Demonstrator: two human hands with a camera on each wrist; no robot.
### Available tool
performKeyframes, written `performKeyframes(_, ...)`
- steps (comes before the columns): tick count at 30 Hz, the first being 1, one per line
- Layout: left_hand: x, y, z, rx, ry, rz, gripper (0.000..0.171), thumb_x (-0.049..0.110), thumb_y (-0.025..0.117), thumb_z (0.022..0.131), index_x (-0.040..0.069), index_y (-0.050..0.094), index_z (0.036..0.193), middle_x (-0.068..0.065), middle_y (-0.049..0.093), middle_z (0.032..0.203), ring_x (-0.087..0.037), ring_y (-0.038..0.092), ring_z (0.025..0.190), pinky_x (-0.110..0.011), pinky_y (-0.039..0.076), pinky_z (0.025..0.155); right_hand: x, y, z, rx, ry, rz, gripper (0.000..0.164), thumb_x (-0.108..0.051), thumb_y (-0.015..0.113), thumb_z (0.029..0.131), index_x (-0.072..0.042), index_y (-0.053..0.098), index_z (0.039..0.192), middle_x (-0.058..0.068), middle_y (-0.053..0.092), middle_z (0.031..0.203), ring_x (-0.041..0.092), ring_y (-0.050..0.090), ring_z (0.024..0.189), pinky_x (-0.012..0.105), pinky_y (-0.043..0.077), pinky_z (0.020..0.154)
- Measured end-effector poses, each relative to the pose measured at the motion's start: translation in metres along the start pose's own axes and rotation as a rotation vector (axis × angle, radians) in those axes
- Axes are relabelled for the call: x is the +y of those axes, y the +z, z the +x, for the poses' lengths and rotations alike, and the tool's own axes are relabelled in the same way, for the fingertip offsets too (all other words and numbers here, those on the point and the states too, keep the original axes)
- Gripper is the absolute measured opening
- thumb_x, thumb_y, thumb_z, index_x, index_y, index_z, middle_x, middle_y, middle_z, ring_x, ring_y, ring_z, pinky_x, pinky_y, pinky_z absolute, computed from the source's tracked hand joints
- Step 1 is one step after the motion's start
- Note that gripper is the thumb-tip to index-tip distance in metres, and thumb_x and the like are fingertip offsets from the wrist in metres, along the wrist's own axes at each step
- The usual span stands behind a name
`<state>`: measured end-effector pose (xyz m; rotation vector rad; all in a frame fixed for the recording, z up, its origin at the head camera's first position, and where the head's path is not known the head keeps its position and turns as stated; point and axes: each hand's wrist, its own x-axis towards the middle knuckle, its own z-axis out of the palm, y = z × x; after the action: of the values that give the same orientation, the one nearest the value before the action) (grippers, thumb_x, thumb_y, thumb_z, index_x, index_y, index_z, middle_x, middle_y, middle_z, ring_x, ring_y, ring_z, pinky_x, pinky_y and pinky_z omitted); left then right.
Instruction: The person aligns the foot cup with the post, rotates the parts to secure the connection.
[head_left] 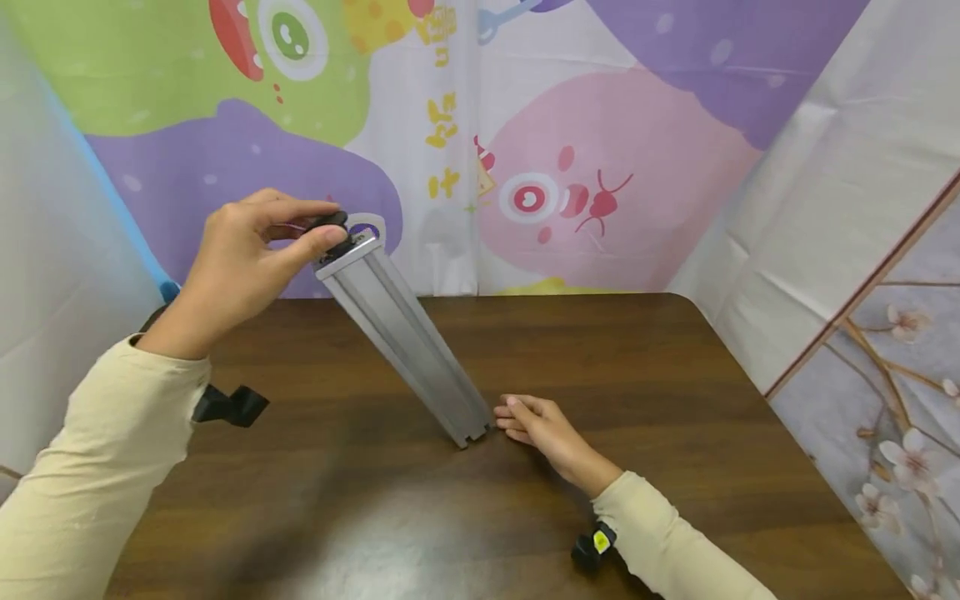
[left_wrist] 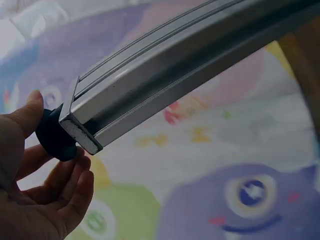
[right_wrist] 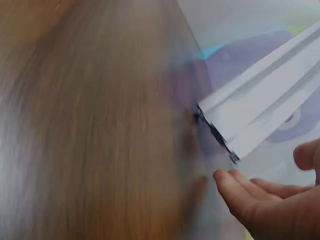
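Observation:
A long silver aluminium profile (head_left: 411, 342) with grooves along its sides leans over the table, its upper end toward the left. Fixed at that end is a round black knob (left_wrist: 54, 134), seated on a metal end plate (left_wrist: 79, 135). My left hand (head_left: 243, 254) pinches the knob between thumb and fingers. Beside the profile's lower end, my right hand (head_left: 551, 437) holds nothing, its fingers loosely extended. In the right wrist view, the fingertips (right_wrist: 225, 181) lie just below the profile's dark-edged open end (right_wrist: 217, 134).
A dark brown wooden table (head_left: 637, 367) lies beneath both hands. Behind it hangs a cloth (head_left: 450, 275) printed with cartoon monsters. White sheeting (head_left: 780, 208) rises on the right. Black wrist mounts (head_left: 231, 406) sit on both sleeves.

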<state>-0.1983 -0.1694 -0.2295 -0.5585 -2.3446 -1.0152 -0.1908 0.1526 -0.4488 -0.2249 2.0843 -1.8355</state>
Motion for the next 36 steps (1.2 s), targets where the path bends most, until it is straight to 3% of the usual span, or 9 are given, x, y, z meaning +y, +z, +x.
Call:
performKeyframes(3, -0.02, -0.011, -0.011, 0.042, -0.103, -0.016, 0.031, 0.028, 0.071, 0.088, 0.01, 0.072, 0.113, 0.01, 0.064, 0.095, 0.012, 0.058, 0.081, -0.006, 0.044, 0.072, 0.0, 0.009, 0.004, -0.018, 0.055, 0.072, 0.051, -0.023, 0.037, 0.105, 0.016, 0.034, 0.138, 0.033, 0.047, 0.134, 0.04, 0.051, 0.123, 0.041, 0.044, 0.101)
performKeyframes(9, -0.061, -0.022, -0.038, 0.138, -0.214, -0.054, 0.032, 0.023, 0.069, 0.089, 0.001, 0.071, 0.112, 0.032, 0.06, 0.083, 0.01, 0.058, 0.074, -0.007, 0.042, 0.064, -0.005, 0.024, 0.013, -0.002, 0.129, 0.181, 0.054, -0.024, 0.044, 0.102, 0.015, 0.034, 0.139, 0.028, 0.047, 0.13, 0.03, 0.055, 0.114, 0.038, 0.045, 0.1)
performKeyframes(13, -0.081, -0.025, -0.055, 0.204, -0.284, -0.107, 0.013, 0.019, 0.07, 0.088, 0.012, 0.074, 0.098, 0.031, 0.063, 0.076, 0.009, 0.057, 0.065, -0.008, 0.04, 0.056, -0.01, 0.031, 0.017, -0.004, 0.131, 0.167, 0.054, -0.024, 0.048, 0.101, 0.013, 0.035, 0.139, 0.025, 0.043, 0.131, 0.028, 0.053, 0.109, 0.039, 0.047, 0.098)
performKeyframes(16, -0.092, -0.024, -0.067, 0.225, -0.35, -0.098, 0.002, 0.023, 0.07, 0.088, 0.024, 0.071, 0.086, 0.031, 0.062, 0.072, 0.008, 0.055, 0.064, -0.009, 0.04, 0.055, -0.013, 0.031, 0.018, -0.008, 0.13, 0.129, 0.054, -0.023, 0.048, 0.101, 0.012, 0.036, 0.139, 0.026, 0.042, 0.135, 0.034, 0.051, 0.115, 0.042, 0.047, 0.097)
performKeyframes(19, -0.101, -0.021, -0.078, 0.178, -0.41, -0.035, 0.013, 0.032, 0.068, 0.089, 0.02, 0.07, 0.086, 0.032, 0.06, 0.068, 0.008, 0.054, 0.063, -0.012, 0.04, 0.054, -0.016, 0.025, 0.019, 0.011, 0.139, 0.095, 0.053, -0.022, 0.048, 0.1, 0.012, 0.036, 0.139, 0.026, 0.044, 0.133, 0.037, 0.05, 0.117, 0.045, 0.047, 0.097)
performKeyframes(22, -0.107, -0.014, -0.087, 0.082, -0.487, -0.006, 0.037, 0.04, 0.063, 0.091, 0.004, 0.068, 0.096, 0.026, 0.06, 0.068, 0.008, 0.055, 0.062, -0.013, 0.042, 0.054, -0.018, 0.014, 0.019, 0.048, 0.162, 0.077, 0.052, -0.021, 0.049, 0.099, 0.012, 0.038, 0.138, 0.023, 0.046, 0.125, 0.034, 0.052, 0.11, 0.044, 0.049, 0.094)
performKeyframes(28, -0.108, 0.016, -0.105, -0.102, -0.637, -0.062, 0.062, 0.048, 0.051, 0.095, -0.01, 0.06, 0.114, -0.012, 0.068, 0.089, 0.005, 0.059, 0.067, -0.015, 0.048, 0.06, -0.023, -0.019, 0.014, 0.09, 0.235, -0.002, 0.051, -0.021, 0.049, 0.098, 0.013, 0.041, 0.136, 0.019, 0.045, 0.118, 0.026, 0.052, 0.098, 0.039, 0.052, 0.088)
performKeyframes(31, -0.102, 0.036, -0.112, -0.193, -0.686, -0.126, 0.067, 0.049, 0.045, 0.098, -0.012, 0.054, 0.122, -0.028, 0.064, 0.109, -0.003, 0.064, 0.078, -0.017, 0.05, 0.067, -0.028, -0.041, 0.01, 0.083, 0.266, -0.063, 0.053, -0.023, 0.049, 0.098, 0.014, 0.04, 0.134, 0.018, 0.044, 0.113, 0.024, 0.051, 0.093, 0.035, 0.052, 0.084)
performKeyframes(36, -0.09, 0.069, -0.122, -0.285, -0.773, -0.294, 0.068, 0.045, 0.04, 0.1, -0.014, 0.041, 0.136, -0.03, 0.052, 0.128, -0.022, 0.061, 0.104, -0.026, 0.049, 0.088, -0.04, -0.074, 0.008, 0.072, 0.286, -0.152, 0.051, -0.026, 0.05, 0.097, 0.013, 0.043, 0.129, 0.012, 0.043, 0.1, 0.017, 0.049, 0.083, 0.029, 0.052, 0.076)
